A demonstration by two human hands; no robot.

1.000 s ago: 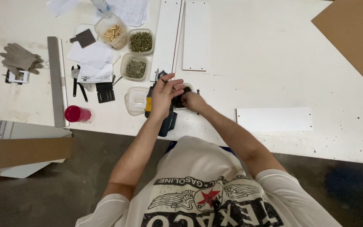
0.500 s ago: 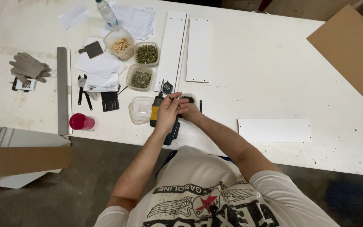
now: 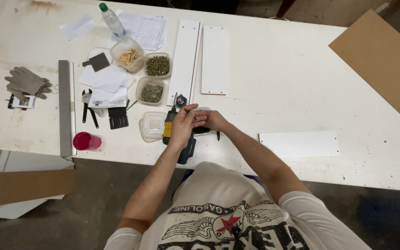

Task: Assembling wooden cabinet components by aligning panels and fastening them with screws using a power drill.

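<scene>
1. The left hand (image 3: 183, 124) lies over a cordless drill (image 3: 169, 126) at the near edge of the white table (image 3: 302, 83). Its fingers are curled together around the drill's body, with the fingertips near the bit.
2. The right hand (image 3: 210, 120) is just right of the left hand and touches it. Its fingers are pressed together around something small and dark, but I cannot tell what it pinches.
3. The drill has a yellow and black body. Its long axis runs from near to far, with the dark battery end (image 3: 186, 150) toward the person and the bit end pointing to the far side of the table.
4. Just left of the drill stands a clear empty plastic tub (image 3: 153, 126).
5. Farther away are two tubs of dark screws (image 3: 157, 65) and one tub of wooden dowels (image 3: 128, 56).
6. Two long white panels (image 3: 199, 60) lie side by side on the far side, their long axes also near to far.
7. Another white panel (image 3: 299, 144) lies to the right, its long axis left to right.
8. A red cup (image 3: 86, 140) and grey gloves (image 3: 26, 83) are well apart at the left.
</scene>
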